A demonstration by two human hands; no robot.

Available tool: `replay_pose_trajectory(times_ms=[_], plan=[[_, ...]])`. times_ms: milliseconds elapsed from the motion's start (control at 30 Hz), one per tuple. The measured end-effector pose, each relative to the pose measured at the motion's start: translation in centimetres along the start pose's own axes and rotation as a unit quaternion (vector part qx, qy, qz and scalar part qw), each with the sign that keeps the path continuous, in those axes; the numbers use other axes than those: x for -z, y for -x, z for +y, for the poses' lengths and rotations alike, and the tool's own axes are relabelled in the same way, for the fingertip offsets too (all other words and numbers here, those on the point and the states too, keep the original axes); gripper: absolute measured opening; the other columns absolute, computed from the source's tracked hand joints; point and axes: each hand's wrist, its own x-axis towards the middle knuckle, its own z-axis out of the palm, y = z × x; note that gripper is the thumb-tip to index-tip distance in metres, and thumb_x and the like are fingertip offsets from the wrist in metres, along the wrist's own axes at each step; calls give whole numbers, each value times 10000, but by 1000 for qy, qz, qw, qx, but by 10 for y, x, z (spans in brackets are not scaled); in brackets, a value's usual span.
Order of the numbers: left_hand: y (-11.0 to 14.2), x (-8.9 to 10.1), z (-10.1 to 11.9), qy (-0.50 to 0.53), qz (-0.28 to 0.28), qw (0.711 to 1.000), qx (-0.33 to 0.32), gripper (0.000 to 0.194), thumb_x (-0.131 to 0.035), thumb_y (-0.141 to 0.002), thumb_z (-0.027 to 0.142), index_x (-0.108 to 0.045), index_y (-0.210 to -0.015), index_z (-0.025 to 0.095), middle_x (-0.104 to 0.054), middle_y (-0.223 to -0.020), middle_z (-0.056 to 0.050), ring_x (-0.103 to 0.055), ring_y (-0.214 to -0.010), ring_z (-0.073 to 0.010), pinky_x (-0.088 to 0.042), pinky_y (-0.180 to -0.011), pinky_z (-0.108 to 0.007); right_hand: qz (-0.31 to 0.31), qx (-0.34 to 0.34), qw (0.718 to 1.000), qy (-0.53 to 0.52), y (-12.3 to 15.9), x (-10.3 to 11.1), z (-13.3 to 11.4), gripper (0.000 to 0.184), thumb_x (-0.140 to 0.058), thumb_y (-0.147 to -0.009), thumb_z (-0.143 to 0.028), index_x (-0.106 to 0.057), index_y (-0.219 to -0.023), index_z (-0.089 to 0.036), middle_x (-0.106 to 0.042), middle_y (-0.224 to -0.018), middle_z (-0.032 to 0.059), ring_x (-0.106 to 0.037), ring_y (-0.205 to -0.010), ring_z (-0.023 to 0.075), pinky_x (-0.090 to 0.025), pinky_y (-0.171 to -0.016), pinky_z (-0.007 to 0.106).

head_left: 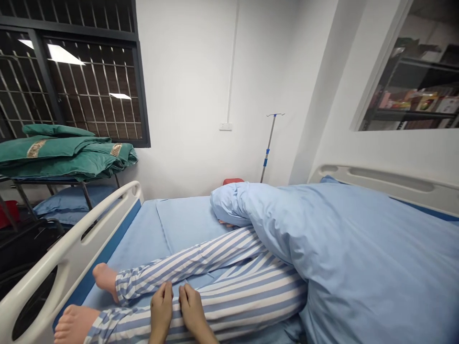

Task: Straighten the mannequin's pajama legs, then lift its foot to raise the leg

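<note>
A figure in blue-and-white striped pyjama trousers (233,282) lies on a hospital bed, bare feet (77,322) toward the footboard. A light blue duvet (351,248) covers the upper body. My left hand (161,310) and my right hand (191,308) rest side by side on the near lower leg, palms down and fingers stretched out flat against the striped cloth. Neither hand holds anything.
A white plastic footboard (71,239) runs along the left and a matching headboard (387,179) at the right. Folded green blankets (68,155) lie on a rack by a barred window. An IV pole (267,153) stands against the back wall. A blue sheet (168,224) covers the mattress.
</note>
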Motion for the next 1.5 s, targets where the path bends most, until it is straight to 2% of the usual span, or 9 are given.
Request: replay_pose_trajectory(times_ms=[133, 333, 700, 867, 1000, 1100, 1267, 1367, 1500], plan=[[7, -18, 13, -36, -34, 999, 4, 379, -363, -779, 504, -472, -559, 215, -521, -536, 3, -478, -564, -158, -352, -576, -254, 15, -24, 999, -37, -2, 24, 3, 406, -300, -911, -438, -428, -613, -194, -485, -559, -10, -444, -546, 122, -298, -550, 236], [18, -54, 35, -1, -30, 1000, -9, 390, -353, -788, 493, -410, -522, 214, -458, -496, 19, -438, -535, -141, -334, -558, -246, 33, -61, 998, -4, -6, 53, 19, 399, -309, -890, -425, -405, -574, -201, -467, -542, 1, -440, -548, 140, -284, -543, 252], [36, -115, 71, -38, -93, 994, -51, 360, -399, -782, 445, -426, -516, 204, -459, -486, 24, -410, -513, -121, -295, -538, -236, 69, -45, 996, -21, 8, 132, 39, 374, -330, -901, -412, -426, -612, -195, -465, -559, -20, -431, -551, 119, -298, -546, 233], [46, -146, 91, 55, -115, 991, -38, 384, -374, -805, 464, -378, -518, 209, -402, -476, 38, -400, -512, -116, -324, -543, -235, 78, -58, 994, -48, 11, 163, 49, 398, -318, -903, -445, -421, -611, -195, -456, -546, -25, -430, -531, 113, -311, -530, 228], [59, -171, 102, 26, -110, 993, -37, 358, -400, -800, 444, -394, -530, 208, -416, -496, 35, -393, -527, -117, -305, -544, -239, 124, -53, 989, -54, 15, 183, 61, 380, -328, -900, -446, -430, -633, -196, -459, -555, -28, -425, -534, 110, -334, -540, 225], [66, -186, 113, 52, -121, 991, -38, 376, -361, -823, 453, -354, -532, 215, -382, -490, 39, -385, -520, -116, -301, -541, -239, 116, -65, 989, -65, 18, 196, 67, 397, -323, -891, -472, -433, -629, -195, -473, -566, -18, -440, -542, 116, -345, -535, 227], [75, -202, 120, -42, -138, 986, -89, 338, -363, -824, 394, -420, -548, 207, -476, -523, 13, -434, -553, -127, -276, -578, -252, 157, -66, 984, -49, 17, 227, 70, 394, -356, -879, -485, -446, -634, -191, -478, -558, -18, -447, -542, 115, -365, -551, 226], [77, -207, 117, -80, -128, 984, -95, 333, -367, -821, 375, -440, -545, 204, -496, -530, 7, -442, -565, -128, -263, -590, -256, 145, -95, 979, -107, 15, 244, 77, 446, -376, -836, -575, -437, -618, -191, -462, -533, -25, -435, -476, 105, -367, -483, 223], [68, -195, 109, -36, -153, 984, -85, 382, -348, -818, 422, -369, -507, 202, -414, -487, 30, -420, -542, -118, -280, -572, -241, 128, -119, 972, -155, 12, 251, 87, 497, -402, -783, -648, -437, -598, -188, -476, -522, -15, -454, -442, 107, -386, -454, 230]])
